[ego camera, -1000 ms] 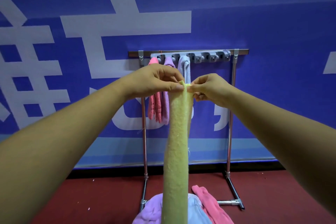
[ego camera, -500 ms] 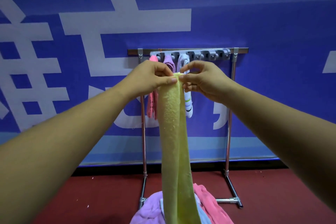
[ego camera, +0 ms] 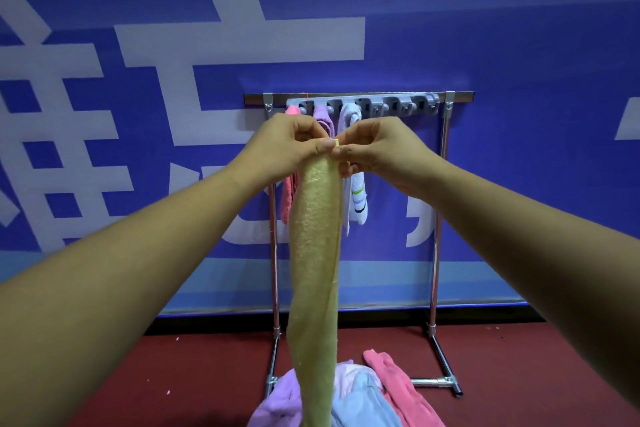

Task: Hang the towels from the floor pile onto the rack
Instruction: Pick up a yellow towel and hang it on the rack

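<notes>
Yellow towel point(ego camera: 313, 253) hangs as a long, narrow strip from both hands, held up in front of the rack point(ego camera: 437, 253). Its top end is level with the upper parts of the towels already hung, and its lower end drops out of view at the bottom edge, in front of the pile point(ego camera: 363, 402). The left hand point(ego camera: 287, 146) grips the top of the strip from the left, fingers curled and thumb pressed on the cloth. The right hand point(ego camera: 377, 146) pinches a small yellow tab at the same top corner from the right. The two hands meet at the fingertips, both clamped on the towel. The rack is a metal frame on two posts, standing against a blue wall point(ego camera: 519, 45) with large pale lettering. A grey hook strip point(ego camera: 391, 106) runs under its top bar. At the strip's left end hang a pink towel point(ego camera: 286, 198), a purple towel point(ego camera: 323, 116) and a white towel point(ego camera: 358, 204) with green and black stripes, all partly hidden by the hands. More hooks run on to the right. The pile lies on the red floor point(ego camera: 207, 374) near the rack's feet and shows purple, pale blue and pink cloth.
</notes>
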{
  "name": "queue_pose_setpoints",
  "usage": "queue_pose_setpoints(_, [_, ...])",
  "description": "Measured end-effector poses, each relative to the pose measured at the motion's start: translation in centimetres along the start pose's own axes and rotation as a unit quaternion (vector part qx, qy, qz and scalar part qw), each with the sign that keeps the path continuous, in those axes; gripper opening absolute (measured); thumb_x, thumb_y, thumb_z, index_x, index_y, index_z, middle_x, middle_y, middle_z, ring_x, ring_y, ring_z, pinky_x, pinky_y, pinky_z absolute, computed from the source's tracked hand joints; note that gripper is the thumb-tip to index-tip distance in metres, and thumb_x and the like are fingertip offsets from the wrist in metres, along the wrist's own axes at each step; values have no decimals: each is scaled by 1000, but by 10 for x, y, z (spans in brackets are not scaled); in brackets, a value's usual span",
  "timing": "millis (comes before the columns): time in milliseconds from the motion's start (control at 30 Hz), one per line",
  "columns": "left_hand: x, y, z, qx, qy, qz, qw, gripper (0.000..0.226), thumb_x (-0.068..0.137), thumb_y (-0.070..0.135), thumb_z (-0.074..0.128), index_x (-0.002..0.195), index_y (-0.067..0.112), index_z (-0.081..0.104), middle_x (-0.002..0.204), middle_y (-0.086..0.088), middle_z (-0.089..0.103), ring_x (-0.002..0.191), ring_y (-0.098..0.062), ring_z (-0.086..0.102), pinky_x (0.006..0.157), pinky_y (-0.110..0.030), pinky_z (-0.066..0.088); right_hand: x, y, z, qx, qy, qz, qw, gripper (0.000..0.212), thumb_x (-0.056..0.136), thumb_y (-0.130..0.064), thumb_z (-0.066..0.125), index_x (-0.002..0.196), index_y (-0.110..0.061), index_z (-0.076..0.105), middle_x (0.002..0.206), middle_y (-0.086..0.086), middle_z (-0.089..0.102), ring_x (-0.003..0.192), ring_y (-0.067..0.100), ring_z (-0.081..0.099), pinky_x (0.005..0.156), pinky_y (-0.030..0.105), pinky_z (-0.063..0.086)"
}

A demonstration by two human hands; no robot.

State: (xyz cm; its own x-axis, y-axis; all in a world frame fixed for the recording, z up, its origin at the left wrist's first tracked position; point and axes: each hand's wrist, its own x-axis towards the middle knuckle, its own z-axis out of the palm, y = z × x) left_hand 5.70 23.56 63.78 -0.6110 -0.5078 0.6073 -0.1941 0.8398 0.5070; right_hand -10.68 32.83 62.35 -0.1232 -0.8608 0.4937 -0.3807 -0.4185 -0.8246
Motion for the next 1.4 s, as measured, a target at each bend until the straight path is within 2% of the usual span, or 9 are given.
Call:
queue_pose_setpoints(200, [-7,-9,-11,146,-115,-21,982,50,72,69,63,78,20,72,102,-14,58,97,-23,53,80,-39,46,-3,1,-4,-57,31,1,998,10,89,2,70,82,-3,65,71,18,64,63,23,63,67,32,57])
queue_pose_setpoints(333, [-14,-12,-21,39,-145,-59,987,36,91,44,63,94,10,75,111,-19,63,101,-30,59,83,-30,48,-8,6,-12,-69,23,14,997,8,91,2,66,86,-2,63,73,18,65,65,23,63,70,34,59])
queue_pose_setpoints(433, [-16,-16,-19,-12,-133,-62,989,27,91,41,65,94,17,77,99,-9,73,99,-24,69,93,-40,54,-9,9,-13,-80,21,18,996,11,92,3,64,84,-4,61,71,15,65,66,24,63,73,36,59])
queue_pose_setpoints(600, [-13,-20,-6,-129,-68,-68,987,14,86,27,74,94,16,72,82,-5,71,73,-10,66,70,-29,57,-9,6,-18,-42,32,11,999,12,93,4,60,85,-4,59,70,13,62,62,18,63,68,32,57])
queue_pose_setpoints(767, [-8,-16,-1,-128,-60,-74,987,18,87,28,73,103,19,74,94,-6,75,88,-17,71,83,-37,59,-9,5,-23,-46,34,6,998,7,94,3,59,89,-3,58,73,14,61,64,18,62,70,33,57])
queue_pose_setpoints(1000, [-4,-3,11,-141,-36,-54,988,5,89,28,71,90,23,73,84,1,71,81,-11,67,73,-29,55,-6,8,-30,-27,1,41,999,18,95,-4,61,113,-6,64,88,13,61,78,24,57,77,39,51])
queue_pose_setpoints(1100, [-4,-2,15,-139,-39,-50,988,6,89,28,71,91,22,72,82,2,70,79,-10,66,70,-27,54,-4,5,-32,-99,-63,41,992,16,92,-16,70,106,-8,71,87,9,61,78,19,54,71,33,46])
queue_pose_setpoints(1267, [-8,-7,22,-126,-21,-45,991,10,89,29,72,93,21,73,83,-3,71,76,-11,65,72,-32,55,4,1,-39,-209,-50,28,976,18,85,-31,78,91,-15,74,85,14,68,79,13,58,76,35,44])
queue_pose_setpoints(1400, [-15,-11,27,-181,0,-40,983,16,88,29,73,102,22,69,95,-1,73,88,-13,70,79,-30,57,10,-1,-37,-211,-35,1,977,16,90,-21,74,96,-6,71,85,9,67,79,12,60,75,33,48])
